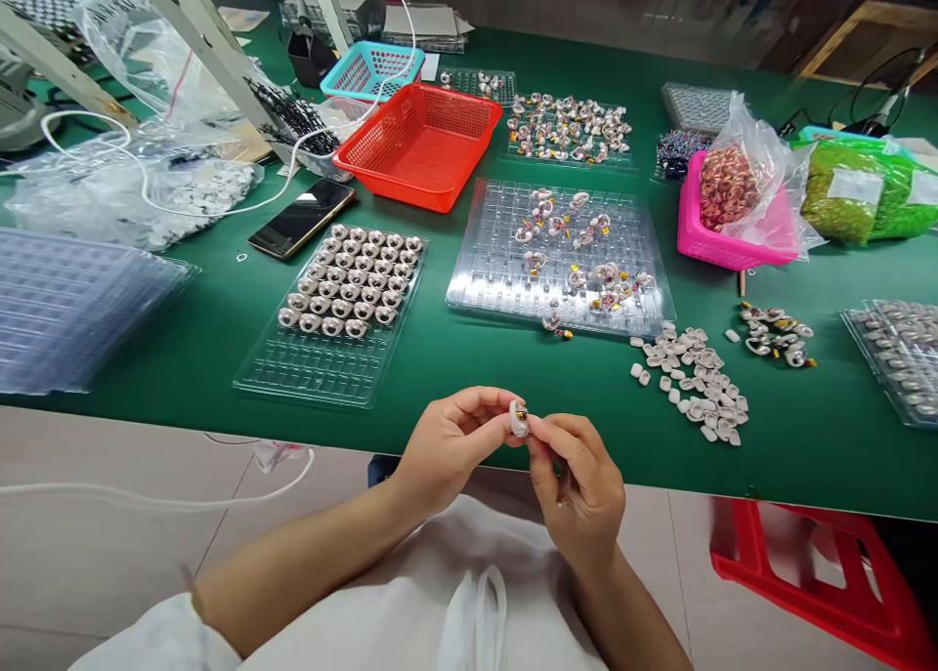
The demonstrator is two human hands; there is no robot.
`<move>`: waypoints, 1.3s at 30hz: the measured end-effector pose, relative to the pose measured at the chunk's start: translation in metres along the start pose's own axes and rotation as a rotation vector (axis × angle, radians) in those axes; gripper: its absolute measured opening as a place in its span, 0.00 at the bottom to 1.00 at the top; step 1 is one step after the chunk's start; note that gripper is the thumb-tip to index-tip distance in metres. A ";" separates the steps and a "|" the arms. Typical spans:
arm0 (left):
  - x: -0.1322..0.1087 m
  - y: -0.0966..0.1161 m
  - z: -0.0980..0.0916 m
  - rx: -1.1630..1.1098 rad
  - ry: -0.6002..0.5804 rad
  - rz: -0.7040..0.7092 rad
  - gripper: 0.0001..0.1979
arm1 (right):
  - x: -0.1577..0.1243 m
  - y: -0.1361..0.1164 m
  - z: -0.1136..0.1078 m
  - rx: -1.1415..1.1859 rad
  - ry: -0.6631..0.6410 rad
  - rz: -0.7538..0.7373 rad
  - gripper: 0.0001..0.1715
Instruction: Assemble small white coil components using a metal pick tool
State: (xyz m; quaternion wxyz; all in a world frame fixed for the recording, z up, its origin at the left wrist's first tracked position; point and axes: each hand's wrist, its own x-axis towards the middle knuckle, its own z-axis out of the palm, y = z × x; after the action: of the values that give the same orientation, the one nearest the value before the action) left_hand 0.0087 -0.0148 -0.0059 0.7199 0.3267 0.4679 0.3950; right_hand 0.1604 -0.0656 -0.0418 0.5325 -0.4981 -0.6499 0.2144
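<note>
At the table's front edge my left hand (455, 446) pinches a small beige earbud shell (519, 421) between thumb and fingers. Its open side shows something yellow and dark inside. The thumb and forefinger of my right hand (582, 481) close on the shell's right edge; its other fingers curl in. Beyond my hands lies a clear tray (469, 261) with loose earbud parts and yellow tabs. To the right is a heap of small beige caps (703, 383). On the left, rows of beige earbud shells (352, 278) fill much of another clear tray (304, 366).
A red basket (421, 148), a blue basket (373, 68) and a phone (302, 219) are at the back left. Stacked clear trays (73, 305) lie far left. A pink basket (733, 246) holds a bag of copper-coloured parts (728, 185). A red stool (828, 564) stands below right.
</note>
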 end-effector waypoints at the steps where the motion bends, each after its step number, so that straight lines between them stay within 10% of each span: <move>1: 0.000 0.001 0.001 0.006 0.008 -0.002 0.08 | 0.000 0.001 0.000 -0.018 0.002 -0.014 0.30; 15: 0.006 -0.001 0.001 -0.121 0.012 -0.138 0.07 | 0.006 0.002 0.001 -0.137 -0.015 -0.121 0.29; 27: 0.013 0.000 -0.001 -0.345 -0.140 -0.380 0.04 | -0.006 0.010 -0.008 0.307 0.050 0.409 0.10; 39: 0.013 -0.001 0.000 -0.417 -0.093 -0.397 0.02 | -0.009 0.013 -0.012 0.367 0.007 0.471 0.08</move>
State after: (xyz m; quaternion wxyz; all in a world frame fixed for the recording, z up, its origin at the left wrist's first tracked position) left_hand 0.0117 -0.0038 -0.0121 0.8554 0.0915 0.3980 0.3185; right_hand 0.1759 -0.0713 -0.0529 0.5515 -0.5311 -0.4652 0.4442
